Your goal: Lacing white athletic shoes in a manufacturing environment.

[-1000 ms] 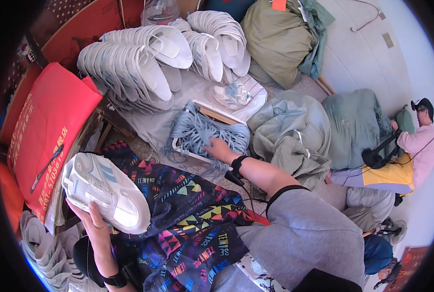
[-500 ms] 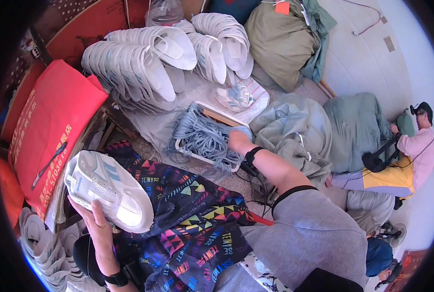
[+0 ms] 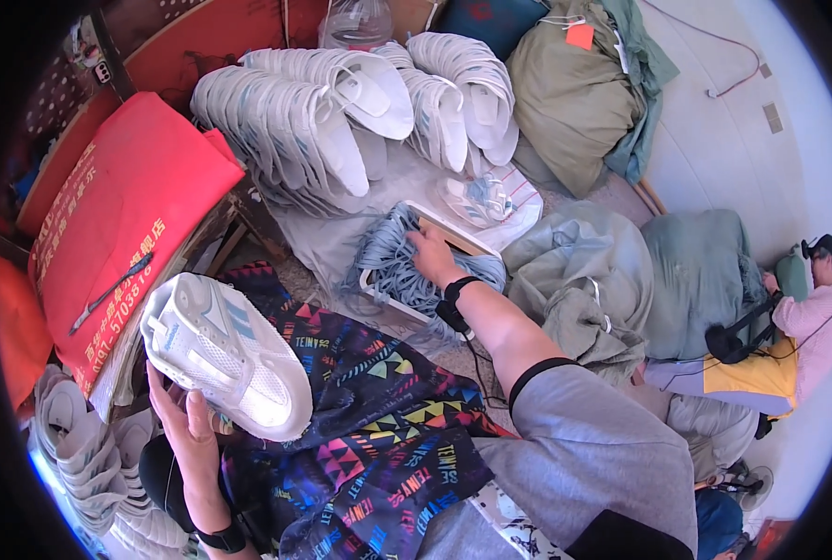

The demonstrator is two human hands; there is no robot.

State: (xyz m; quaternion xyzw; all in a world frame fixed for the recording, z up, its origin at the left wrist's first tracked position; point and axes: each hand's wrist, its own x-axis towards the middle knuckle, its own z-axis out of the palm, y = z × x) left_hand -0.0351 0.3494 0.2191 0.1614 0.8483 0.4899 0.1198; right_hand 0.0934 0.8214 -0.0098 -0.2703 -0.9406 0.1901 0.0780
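My left hand [image 3: 192, 439] holds a white shoe upper [image 3: 234, 359] with grey-blue stripes, thumb at its near side and other fingers partly hidden behind it. The upper rests on a dark, colourfully patterned apron [image 3: 369, 411] over my lap, its toe pointing toward me. My right hand [image 3: 432, 257] reaches into a white tray [image 3: 407, 311] heaped with grey-blue shoelaces [image 3: 383, 252]. Its fingers are curled round some laces near the tray's far side; the fingertips are partly hidden. A laced shoe upper [image 3: 477, 201] lies just beyond the tray.
Rows of nested white uppers [image 3: 295, 131] stand at the back, and more [image 3: 80, 448] at lower left. A red bag [image 3: 136, 233] covers a stand on the left. Full olive sacks [image 3: 575, 93] and a grey-green cloth [image 3: 575, 271] lie right, with a seated co-worker [image 3: 808, 317] beyond.
My right hand has moved left, from the right end of the tray toward its far middle among the laces. The left hand keeps the upper in place. The whole view has shifted slightly.
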